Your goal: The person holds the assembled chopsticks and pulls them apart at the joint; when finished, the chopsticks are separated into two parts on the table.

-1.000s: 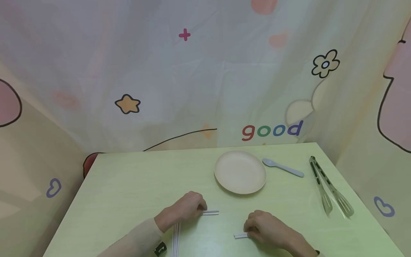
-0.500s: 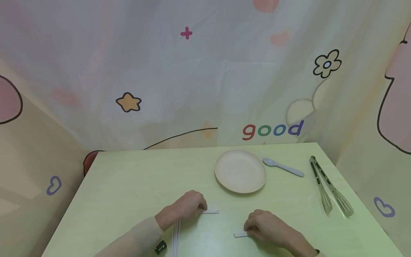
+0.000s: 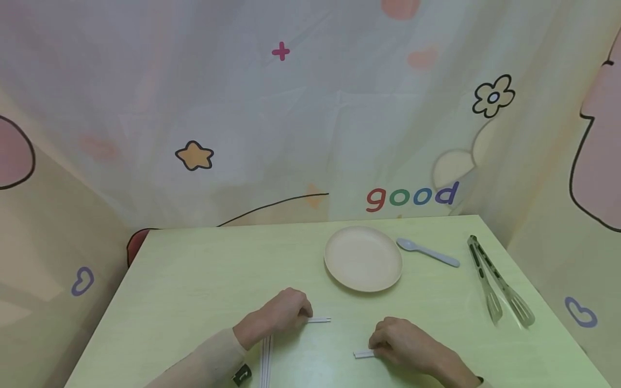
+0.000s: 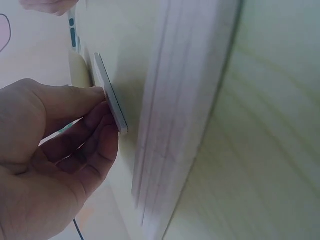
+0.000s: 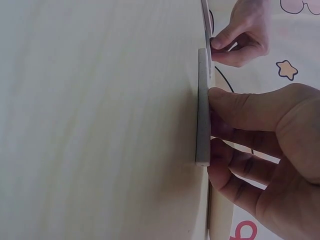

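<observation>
My left hand (image 3: 286, 310) pinches a pair of short, thin white strips (image 3: 318, 320) between thumb and fingers, close over the table left of centre. In the left wrist view the held strips (image 4: 112, 97) appear tilted, with the fingertips along their side. Right of centre, my right hand (image 3: 402, 342) grips another short white strip piece (image 3: 364, 354), its left end poking out past the fingers. The right wrist view has this piece (image 5: 203, 110) along the tabletop, thumb and fingers at one side. Several long white strips (image 3: 266, 364) lie side by side below my left wrist.
A round beige plate (image 3: 363, 258) sits behind the hands, with a pale blue spoon (image 3: 427, 253) to its right. Metal tongs (image 3: 499, 285) lie spread near the table's right edge. A printed curtain (image 3: 310, 118) stands behind the pale green table (image 3: 204, 269).
The two strips at my left hand were apart with a gap between them; now they lie against each other. Both hands have stayed almost in place.
</observation>
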Motion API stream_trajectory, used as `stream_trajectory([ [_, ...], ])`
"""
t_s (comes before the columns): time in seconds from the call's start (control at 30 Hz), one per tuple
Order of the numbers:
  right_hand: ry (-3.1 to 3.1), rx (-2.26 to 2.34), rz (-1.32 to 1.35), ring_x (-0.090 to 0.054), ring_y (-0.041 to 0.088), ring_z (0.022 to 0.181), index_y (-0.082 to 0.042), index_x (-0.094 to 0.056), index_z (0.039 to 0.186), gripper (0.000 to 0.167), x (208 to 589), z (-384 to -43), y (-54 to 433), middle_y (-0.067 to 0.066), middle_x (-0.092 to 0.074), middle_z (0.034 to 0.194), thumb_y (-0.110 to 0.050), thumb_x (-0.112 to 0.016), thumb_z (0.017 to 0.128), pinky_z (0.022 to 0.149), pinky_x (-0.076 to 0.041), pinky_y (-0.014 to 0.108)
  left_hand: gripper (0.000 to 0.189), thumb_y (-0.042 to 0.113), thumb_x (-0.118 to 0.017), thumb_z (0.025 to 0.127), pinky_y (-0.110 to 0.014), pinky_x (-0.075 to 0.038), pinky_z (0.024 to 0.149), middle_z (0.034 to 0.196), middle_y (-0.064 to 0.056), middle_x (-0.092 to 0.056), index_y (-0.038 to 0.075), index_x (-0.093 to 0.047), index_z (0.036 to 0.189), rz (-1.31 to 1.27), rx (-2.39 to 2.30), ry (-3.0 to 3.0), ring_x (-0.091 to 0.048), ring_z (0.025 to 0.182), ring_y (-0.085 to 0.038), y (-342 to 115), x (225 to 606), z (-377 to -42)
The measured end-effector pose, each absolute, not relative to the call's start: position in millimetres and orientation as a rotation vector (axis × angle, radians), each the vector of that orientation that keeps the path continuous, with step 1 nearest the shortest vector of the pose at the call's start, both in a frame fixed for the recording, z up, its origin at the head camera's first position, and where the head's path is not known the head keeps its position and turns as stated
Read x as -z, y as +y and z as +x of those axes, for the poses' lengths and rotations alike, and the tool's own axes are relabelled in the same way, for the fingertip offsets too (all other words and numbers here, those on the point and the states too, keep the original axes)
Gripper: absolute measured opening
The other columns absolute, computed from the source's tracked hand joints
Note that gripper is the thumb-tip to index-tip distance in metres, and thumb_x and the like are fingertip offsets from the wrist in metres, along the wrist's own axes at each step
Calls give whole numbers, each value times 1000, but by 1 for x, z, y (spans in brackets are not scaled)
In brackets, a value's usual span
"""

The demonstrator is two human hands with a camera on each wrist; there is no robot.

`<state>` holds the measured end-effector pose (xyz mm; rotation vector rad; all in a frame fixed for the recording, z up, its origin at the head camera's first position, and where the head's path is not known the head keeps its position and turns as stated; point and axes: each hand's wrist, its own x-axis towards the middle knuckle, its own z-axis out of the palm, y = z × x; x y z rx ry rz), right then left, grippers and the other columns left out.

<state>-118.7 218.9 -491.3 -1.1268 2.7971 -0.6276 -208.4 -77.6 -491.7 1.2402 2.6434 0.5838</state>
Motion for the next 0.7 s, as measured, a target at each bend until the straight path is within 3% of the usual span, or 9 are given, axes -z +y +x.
stream_trajectory([
  [0.4,2797,632,-1121,-55,-3,80,-19,-76,89,8,489,-119,216,-18,-64,85,-12,-73,85,71,-49,21,13,2,-68,83,-20,-50,66,84,-5,-73,1,-76,93,1182,-765,2722,-63,73,-8,-102,486,-210],
  [0.7,2792,631,-1100,-55,-2,81,-20,-75,90,10,492,-118,220,-17,-65,86,-12,-72,85,71,-50,22,8,8,-70,84,-19,-47,62,76,2,-67,3,-74,89,1050,-808,2787,-55,67,-3,-116,481,-190],
])
